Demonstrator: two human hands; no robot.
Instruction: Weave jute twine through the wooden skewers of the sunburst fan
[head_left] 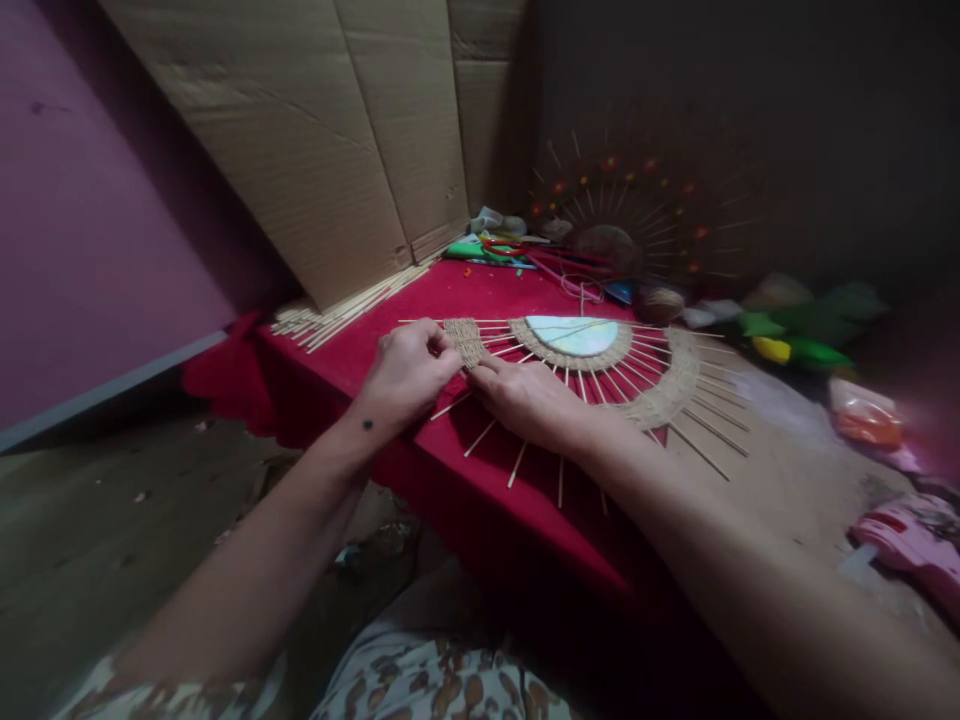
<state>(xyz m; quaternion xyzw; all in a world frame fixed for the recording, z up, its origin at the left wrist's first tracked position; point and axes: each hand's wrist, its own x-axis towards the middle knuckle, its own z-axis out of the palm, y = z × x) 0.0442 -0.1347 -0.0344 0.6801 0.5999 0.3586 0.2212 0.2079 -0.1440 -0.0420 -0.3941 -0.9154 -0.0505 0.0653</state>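
Observation:
A half-round fan of thin sticks (589, 384) lies on the red cloth, with a pale half-disc (577, 335) at its centre. Jute twine is woven around the half-disc and in an outer twine band (667, 385), which shows at both ends of the fan. At the band's left part (463, 338), my left hand (412, 365) is closed, thumb and fingertips pinched together at its edge; what they pinch is hidden. My right hand (529, 395) lies over the sticks, its fingers closed on the fan just beside the left fingertips. It hides the band's lower middle.
Loose sticks (352, 305) lie along the cardboard (315, 130) at the back left. Red-handled scissors (502, 245) and a ball of twine (664, 303) are behind the fan. A pink glue gun (907, 540) rests at right. The table's front edge is close to my lap.

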